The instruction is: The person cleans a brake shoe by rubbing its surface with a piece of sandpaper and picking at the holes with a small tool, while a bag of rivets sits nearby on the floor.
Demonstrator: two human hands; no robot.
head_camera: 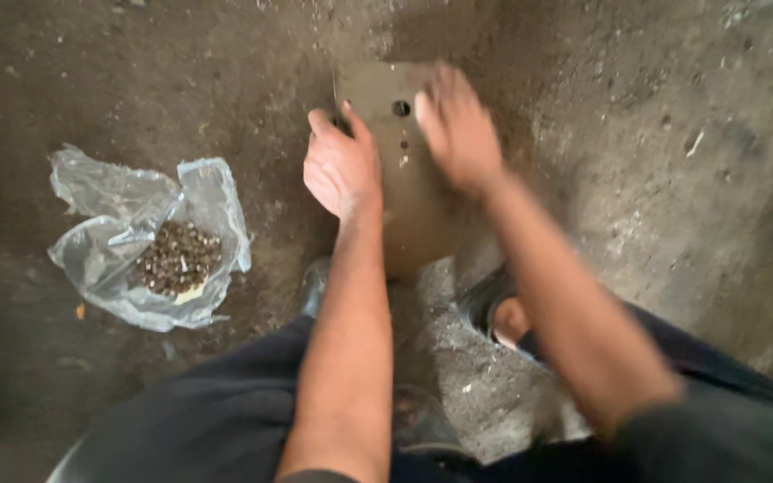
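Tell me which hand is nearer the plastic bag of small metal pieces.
Left. The left hand is on the metal plate, right of the plastic bag; the right hand is farther right.
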